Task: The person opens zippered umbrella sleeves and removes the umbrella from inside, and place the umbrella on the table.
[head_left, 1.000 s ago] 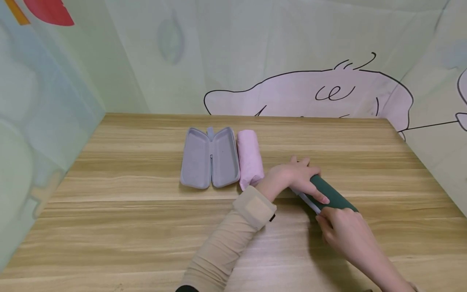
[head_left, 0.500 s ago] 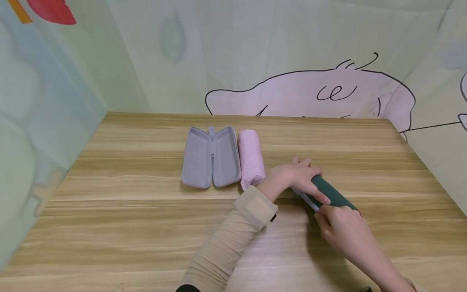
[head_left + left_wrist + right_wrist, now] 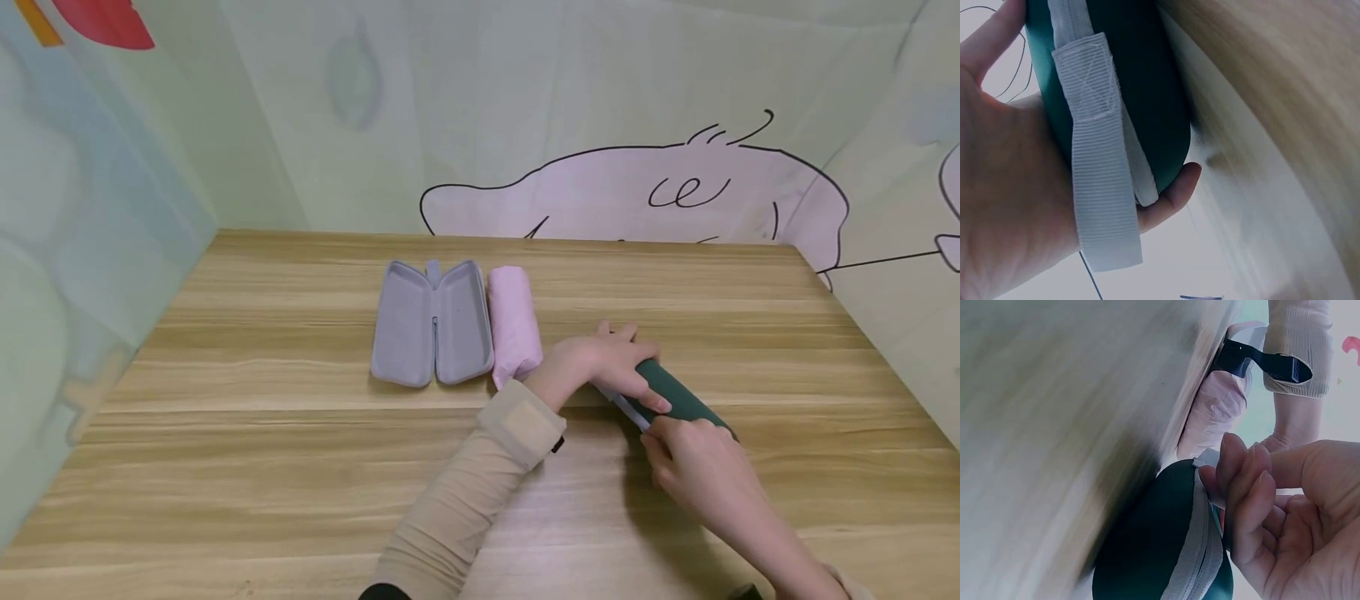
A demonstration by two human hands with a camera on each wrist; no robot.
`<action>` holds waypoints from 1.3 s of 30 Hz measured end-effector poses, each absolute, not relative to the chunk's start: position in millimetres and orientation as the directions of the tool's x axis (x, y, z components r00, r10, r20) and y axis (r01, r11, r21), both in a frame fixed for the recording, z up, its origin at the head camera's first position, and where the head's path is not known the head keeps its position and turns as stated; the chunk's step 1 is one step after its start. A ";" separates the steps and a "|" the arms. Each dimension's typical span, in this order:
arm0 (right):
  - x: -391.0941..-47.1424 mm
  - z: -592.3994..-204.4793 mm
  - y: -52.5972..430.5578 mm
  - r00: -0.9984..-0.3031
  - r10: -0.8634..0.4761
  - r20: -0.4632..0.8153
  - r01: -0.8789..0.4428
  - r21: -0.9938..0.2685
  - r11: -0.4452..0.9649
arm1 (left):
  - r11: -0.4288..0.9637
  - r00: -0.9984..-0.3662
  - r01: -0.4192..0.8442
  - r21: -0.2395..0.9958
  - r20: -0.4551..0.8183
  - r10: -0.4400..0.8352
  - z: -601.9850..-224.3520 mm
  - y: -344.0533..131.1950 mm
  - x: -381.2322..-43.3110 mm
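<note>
A dark green zippered case [image 3: 681, 398] lies slantwise on the right half of the table in the head view. My left hand [image 3: 613, 367] holds its far end, thumb over the top and fingers spread around the end. A pale grey webbing loop [image 3: 1105, 181] hangs from that end in the left wrist view. Along the near side runs a light grey zipper [image 3: 630, 411]. My right hand [image 3: 705, 471] pinches at this zipper near the case's close end; curled fingers [image 3: 1250, 487] cover the pull in the right wrist view.
An unfolded grey case [image 3: 403, 329] lies left of centre on the wooden table [image 3: 262, 467]. Against its right side sits a pink wrapped roll [image 3: 513, 321], close to my left wrist. Printed cloth walls [image 3: 300, 108] stand behind and at the sides.
My right hand has shifted very slightly up and left along the case's near side. The left hand keeps its grip; the other objects stay put.
</note>
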State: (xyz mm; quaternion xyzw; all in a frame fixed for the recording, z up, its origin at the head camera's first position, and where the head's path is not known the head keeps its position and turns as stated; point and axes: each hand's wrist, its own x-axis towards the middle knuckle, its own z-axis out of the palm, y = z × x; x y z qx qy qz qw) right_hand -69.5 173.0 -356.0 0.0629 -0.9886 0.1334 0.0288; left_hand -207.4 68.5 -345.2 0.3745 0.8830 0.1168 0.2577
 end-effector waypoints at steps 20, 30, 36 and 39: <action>-75.5 -355.4 166.7 -0.988 -0.130 0.084 -0.146 -0.230 0.962 | 0.676 -0.575 0.629 0.384 -0.355 0.737 -347.3 69.4 -210.2; -77.2 -355.2 166.0 -0.986 -0.139 0.092 -0.156 -0.225 0.962 | 0.675 -0.582 0.639 0.369 -0.341 0.738 -346.9 68.2 -209.7; -78.6 -354.8 164.9 -0.982 -0.155 0.106 -0.174 -0.212 0.962 | 0.679 -0.588 0.630 0.377 -0.341 0.734 -346.9 67.9 -209.3; -79.4 -354.6 164.3 -0.981 -0.158 0.112 -0.179 -0.209 0.961 | 0.680 -0.586 0.630 0.375 -0.345 0.733 -346.6 68.3 -209.3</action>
